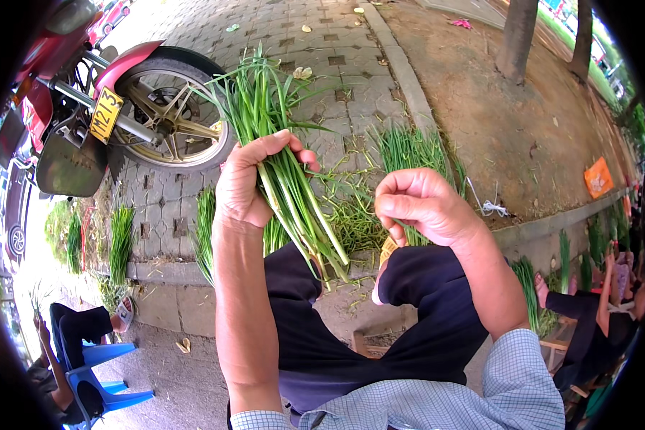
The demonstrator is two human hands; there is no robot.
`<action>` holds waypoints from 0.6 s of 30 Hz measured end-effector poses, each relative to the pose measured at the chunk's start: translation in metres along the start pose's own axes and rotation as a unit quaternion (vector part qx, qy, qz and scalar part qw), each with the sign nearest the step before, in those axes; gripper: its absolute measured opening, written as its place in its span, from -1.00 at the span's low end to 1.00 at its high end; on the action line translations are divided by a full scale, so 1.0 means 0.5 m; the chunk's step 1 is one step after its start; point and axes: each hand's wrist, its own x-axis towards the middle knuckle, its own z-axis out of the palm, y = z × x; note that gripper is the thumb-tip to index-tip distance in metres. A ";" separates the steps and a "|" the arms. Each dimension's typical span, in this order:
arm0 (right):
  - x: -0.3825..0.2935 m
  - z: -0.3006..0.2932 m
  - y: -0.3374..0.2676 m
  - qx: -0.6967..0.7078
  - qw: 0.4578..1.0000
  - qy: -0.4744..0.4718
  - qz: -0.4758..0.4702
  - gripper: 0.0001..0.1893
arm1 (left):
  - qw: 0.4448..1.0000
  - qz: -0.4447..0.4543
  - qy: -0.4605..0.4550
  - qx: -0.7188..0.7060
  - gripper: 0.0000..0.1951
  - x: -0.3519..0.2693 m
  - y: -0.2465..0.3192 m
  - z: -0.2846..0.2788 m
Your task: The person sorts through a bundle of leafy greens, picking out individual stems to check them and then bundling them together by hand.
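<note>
My left hand is closed around a bunch of long green leafy stalks, likely garlic chives, with pale ends pointing down toward my knees and leafy tips pointing up. To its right, my right hand has thumb and fingers pinched together, and a thin green blade seems to be held between them. Loose green trimmings lie on the paving between the hands. Just beyond my right hand lies a pile of green stalks. More bundles stand or lie left of my left wrist and near my knees.
A motorcycle's front wheel stands at upper left. A concrete kerb borders bare soil with white string and an orange bag. People sit at both sides, one on a blue plastic chair. Another green bundle lies left.
</note>
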 end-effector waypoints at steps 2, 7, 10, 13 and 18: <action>-0.003 -0.012 -0.009 0.054 0.999 -0.008 -0.004 -0.86 | 1.000 -0.012 0.006 0.018 -0.88 0.001 -0.001 0.000; 0.004 -0.041 -0.014 0.179 0.982 -0.048 -0.035 -0.83 | 0.995 -0.044 -0.012 0.084 -0.79 -0.007 -0.002 0.009; 0.015 -0.061 -0.009 0.267 0.959 -0.087 -0.041 -0.79 | 0.992 -0.064 -0.013 0.109 -0.78 -0.011 -0.005 0.022; 0.020 -0.066 -0.019 0.347 0.934 -0.081 -0.034 -0.80 | 0.988 -0.079 -0.036 0.125 -0.83 -0.017 -0.006 0.028; 0.032 -0.104 -0.035 0.413 0.899 -0.102 -0.102 -0.77 | 0.984 -0.122 -0.076 0.109 -0.75 -0.020 -0.028 0.040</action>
